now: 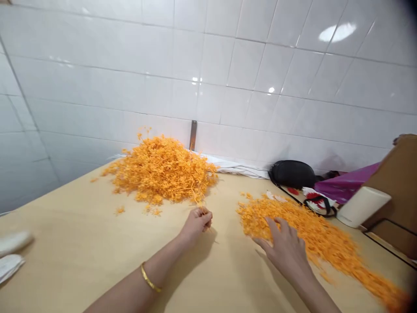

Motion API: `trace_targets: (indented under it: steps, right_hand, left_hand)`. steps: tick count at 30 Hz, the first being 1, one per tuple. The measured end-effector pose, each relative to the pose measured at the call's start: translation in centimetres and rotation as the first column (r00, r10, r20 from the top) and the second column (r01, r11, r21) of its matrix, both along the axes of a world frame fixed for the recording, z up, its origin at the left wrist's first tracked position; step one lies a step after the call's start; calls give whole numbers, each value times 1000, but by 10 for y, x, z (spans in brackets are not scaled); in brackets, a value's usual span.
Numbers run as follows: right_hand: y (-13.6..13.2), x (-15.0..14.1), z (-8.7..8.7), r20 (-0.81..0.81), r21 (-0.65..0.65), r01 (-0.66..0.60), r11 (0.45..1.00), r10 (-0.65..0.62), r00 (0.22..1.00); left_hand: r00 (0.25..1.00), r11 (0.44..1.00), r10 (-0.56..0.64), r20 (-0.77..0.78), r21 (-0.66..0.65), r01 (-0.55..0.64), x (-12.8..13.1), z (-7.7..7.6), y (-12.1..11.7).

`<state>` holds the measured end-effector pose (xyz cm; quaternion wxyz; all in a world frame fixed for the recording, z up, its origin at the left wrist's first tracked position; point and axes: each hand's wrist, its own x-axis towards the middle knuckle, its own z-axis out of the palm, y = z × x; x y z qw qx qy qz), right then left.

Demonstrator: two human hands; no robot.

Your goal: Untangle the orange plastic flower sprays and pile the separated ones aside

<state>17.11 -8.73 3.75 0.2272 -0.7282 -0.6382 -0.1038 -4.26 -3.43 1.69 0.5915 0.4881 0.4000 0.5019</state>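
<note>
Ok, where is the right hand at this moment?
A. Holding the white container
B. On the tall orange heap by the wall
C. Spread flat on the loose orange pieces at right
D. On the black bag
C: the right hand lies open, fingers spread, on the near edge of the flat orange pile.

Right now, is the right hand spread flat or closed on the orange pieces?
Spread open: the right hand lies palm down, fingers splayed, on the edge of the flatter orange pile, gripping nothing visible.

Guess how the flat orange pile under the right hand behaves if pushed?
The flat orange pile looks like loose small bits, so it probably spreads rather than slides whole. Strays along its edge suggest pieces are light and scatter easily. The right hand lies spread on it.
</note>
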Motion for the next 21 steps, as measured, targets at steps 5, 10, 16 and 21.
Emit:
trace_targets:
  steps: [5,10,16,21]
  right_hand:
    - [-2,-16,-18,-431,16,-285,958,264,863]
    - [0,-71,-12,-785,22,-514,858,334,523]
    - [-3,-95,-6,-905,40,-658,752,307,296]
    - [-22,-96,-3,-888,57,-678,733,348,301]
  left_hand:
    - [898,982,-4,-439,170,88,2,-7,-22]
    - [711,913,105,-696,351,208,6,-18,-49]
    - [630,860,134,-765,406,309,-3,-14,-75]
    - [612,878,77,-787,344,332,-7,-14,-90]
